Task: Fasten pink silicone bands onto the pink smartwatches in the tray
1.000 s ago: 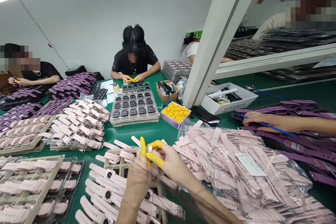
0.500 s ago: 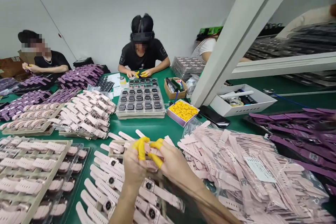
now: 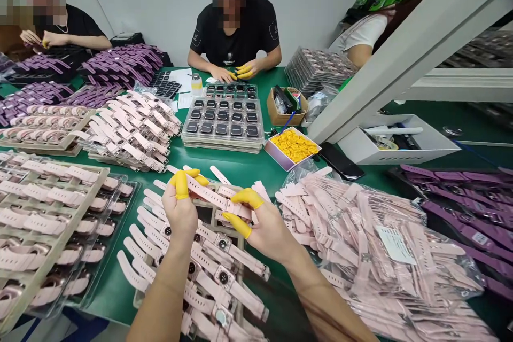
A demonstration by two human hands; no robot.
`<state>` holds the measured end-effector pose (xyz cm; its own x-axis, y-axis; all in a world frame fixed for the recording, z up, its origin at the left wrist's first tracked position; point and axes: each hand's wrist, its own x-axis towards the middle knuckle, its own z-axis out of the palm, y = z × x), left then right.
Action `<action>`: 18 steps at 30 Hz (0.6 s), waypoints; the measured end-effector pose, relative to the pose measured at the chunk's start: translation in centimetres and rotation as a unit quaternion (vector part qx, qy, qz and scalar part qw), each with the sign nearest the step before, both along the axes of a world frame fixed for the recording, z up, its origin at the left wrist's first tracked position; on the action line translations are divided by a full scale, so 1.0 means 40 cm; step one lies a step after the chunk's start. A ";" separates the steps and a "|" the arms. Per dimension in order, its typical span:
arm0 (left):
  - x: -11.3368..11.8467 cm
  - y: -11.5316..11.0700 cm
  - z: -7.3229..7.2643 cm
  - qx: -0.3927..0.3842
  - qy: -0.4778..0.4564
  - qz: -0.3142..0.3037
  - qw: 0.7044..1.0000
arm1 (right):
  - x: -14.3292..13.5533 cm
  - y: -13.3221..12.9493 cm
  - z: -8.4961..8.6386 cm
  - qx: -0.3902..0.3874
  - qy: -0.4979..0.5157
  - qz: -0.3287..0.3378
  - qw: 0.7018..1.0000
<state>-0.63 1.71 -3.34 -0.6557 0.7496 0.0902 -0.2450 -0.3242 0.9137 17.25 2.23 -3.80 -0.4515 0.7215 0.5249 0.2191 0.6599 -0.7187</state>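
Observation:
A pale pink watch strap (image 3: 210, 195) with a row of holes stretches between my hands. My left hand (image 3: 181, 206) pinches its left part, and yellow finger cots cover the thumb and fingertips. Around the right end, my right hand (image 3: 267, 224) closes with its yellow-capped thumb and finger; whether a watch case sits there is hidden. Below my hands lie rows of smartwatches (image 3: 223, 277) on pink straps, several with their round sensor backs upward. They rest on a tray that the straps mostly cover.
Bagged pink straps (image 3: 360, 246) heap up at right, beside purple straps (image 3: 460, 208). Trays of pink-strapped watches (image 3: 48, 224) stand at left. Beyond are a box of yellow finger cots (image 3: 290, 147), a phone (image 3: 340, 161) and trays of square watch cases (image 3: 222, 117). A co-worker (image 3: 234, 37) sits opposite.
My hands have moved apart, the left one leftward, and the strap now shows stretched between them. The view has shifted, so the workers and table appear nearer.

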 end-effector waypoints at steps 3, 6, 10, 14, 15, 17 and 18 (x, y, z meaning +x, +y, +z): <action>0.003 -0.007 -0.002 0.014 0.038 -0.012 0.999 | 0.002 0.003 -0.002 0.033 0.022 0.016 0.999; 0.007 -0.012 -0.001 0.022 0.062 -0.025 0.997 | 0.003 0.005 -0.005 0.052 0.033 0.031 0.998; 0.016 -0.014 0.006 0.015 0.035 -0.055 0.998 | 0.002 0.005 -0.008 0.054 0.028 0.031 0.998; 0.027 -0.012 0.010 -0.009 0.005 -0.083 0.996 | 0.006 0.008 -0.014 0.022 -0.002 0.036 0.999; 0.028 -0.012 0.010 -0.015 0.006 -0.086 0.996 | 0.007 0.009 -0.016 0.015 -0.004 0.038 0.999; 0.028 -0.013 0.010 -0.025 0.014 -0.101 0.995 | 0.008 0.011 -0.020 0.005 -0.006 0.037 0.999; 0.026 -0.014 0.011 -0.027 0.020 -0.114 0.993 | 0.009 0.011 -0.021 0.002 -0.006 0.037 0.999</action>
<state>0.40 1.14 -2.90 -0.4644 0.8830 0.0679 -0.2695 -0.2140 0.9389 17.59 2.68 -4.65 -0.5091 0.6843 0.5221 0.1787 0.6774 -0.7135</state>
